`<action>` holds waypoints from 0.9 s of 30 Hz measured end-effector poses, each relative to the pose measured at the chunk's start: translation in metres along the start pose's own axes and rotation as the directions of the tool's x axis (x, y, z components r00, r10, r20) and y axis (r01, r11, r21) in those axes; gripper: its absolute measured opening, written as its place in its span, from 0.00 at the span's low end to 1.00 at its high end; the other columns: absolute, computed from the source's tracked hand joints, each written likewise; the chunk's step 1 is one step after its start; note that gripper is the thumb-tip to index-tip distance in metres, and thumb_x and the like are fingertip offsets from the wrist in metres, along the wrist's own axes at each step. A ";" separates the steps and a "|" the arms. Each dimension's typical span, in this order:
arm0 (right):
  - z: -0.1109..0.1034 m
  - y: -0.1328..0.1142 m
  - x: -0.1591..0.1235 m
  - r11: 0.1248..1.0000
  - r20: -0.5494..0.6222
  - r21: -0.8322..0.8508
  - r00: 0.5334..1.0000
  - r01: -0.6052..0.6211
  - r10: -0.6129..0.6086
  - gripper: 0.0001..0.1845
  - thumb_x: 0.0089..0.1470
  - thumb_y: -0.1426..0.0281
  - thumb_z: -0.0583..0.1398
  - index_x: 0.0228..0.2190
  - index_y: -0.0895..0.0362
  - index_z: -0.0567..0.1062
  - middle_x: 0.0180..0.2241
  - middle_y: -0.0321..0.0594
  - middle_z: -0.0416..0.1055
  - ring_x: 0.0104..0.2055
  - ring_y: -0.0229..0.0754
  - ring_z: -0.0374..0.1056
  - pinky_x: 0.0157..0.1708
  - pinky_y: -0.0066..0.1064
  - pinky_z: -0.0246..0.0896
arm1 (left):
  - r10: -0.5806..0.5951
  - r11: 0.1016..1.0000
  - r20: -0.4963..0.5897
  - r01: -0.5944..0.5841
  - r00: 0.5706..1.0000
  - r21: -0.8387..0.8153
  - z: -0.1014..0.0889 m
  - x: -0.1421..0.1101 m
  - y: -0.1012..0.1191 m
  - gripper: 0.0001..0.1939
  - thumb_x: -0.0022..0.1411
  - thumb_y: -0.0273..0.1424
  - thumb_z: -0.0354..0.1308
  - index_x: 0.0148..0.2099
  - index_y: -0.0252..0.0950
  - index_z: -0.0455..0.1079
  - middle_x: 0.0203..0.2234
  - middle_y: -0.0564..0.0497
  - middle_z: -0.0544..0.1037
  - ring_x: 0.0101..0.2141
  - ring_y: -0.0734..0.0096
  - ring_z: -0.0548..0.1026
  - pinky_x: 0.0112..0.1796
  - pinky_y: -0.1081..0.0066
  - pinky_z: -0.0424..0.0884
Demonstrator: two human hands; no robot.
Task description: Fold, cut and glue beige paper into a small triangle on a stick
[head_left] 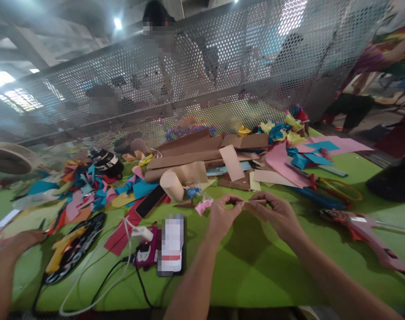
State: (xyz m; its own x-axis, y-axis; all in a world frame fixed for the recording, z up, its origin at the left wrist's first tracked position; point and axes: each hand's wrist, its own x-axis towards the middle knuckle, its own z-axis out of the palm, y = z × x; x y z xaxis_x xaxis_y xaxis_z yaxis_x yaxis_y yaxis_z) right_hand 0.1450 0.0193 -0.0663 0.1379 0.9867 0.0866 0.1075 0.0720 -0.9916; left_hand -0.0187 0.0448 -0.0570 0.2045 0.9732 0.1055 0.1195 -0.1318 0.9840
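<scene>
Over the middle of the green table, my left hand (222, 215) and my right hand (278, 214) meet at the fingertips. Both are closed in a pinch on a small brown piece of paper or card (259, 202), seen nearly edge-on. Its lower part is partly hidden by my fingers. Just left of my left hand lies a small pink paper piece (204, 206) with clear wrapping. A roll of tan paper (172, 186) stands behind it, beside a dark phone (150, 201). Beyond my hands lies a loose beige paper rectangle (232, 162).
A pink glue gun (375, 240) and scissors (335, 186) lie on the right. On the left are a lit phone (170, 244), a power socket (147, 251) with cables, a yellow glue gun (65, 246) and another person's hand (25, 241). A perforated metal screen (195, 75) stands behind.
</scene>
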 end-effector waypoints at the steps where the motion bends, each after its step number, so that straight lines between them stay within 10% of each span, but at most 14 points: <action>1: 0.000 0.000 0.000 1.000 -0.006 0.001 1.000 0.000 0.000 0.20 0.46 0.51 0.67 0.26 0.55 0.77 0.25 0.38 0.73 0.29 0.41 0.65 0.28 0.30 0.60 | -0.001 1.000 0.006 0.001 1.000 -0.007 0.000 0.000 0.000 0.07 0.55 0.32 0.62 0.33 0.34 0.78 0.29 0.48 0.81 0.33 0.67 0.76 0.39 0.68 0.72; 27: 0.002 0.002 0.002 0.998 0.030 0.032 0.998 -0.055 0.054 0.27 0.41 0.44 0.68 0.27 0.56 0.76 0.25 0.40 0.75 0.27 0.42 0.68 0.27 0.31 0.60 | 0.030 0.996 0.042 -0.033 0.999 0.077 0.001 -0.001 -0.001 0.06 0.57 0.32 0.62 0.36 0.36 0.76 0.33 0.48 0.81 0.36 0.65 0.77 0.41 0.67 0.72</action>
State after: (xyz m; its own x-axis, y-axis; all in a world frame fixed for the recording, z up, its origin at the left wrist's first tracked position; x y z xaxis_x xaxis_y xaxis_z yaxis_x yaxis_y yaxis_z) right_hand 0.1439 0.0214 -0.0685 0.1135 0.9931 0.0299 0.0686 0.0222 -0.9974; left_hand -0.0182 0.0441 -0.0585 0.2490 0.9599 0.1290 0.1873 -0.1784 0.9660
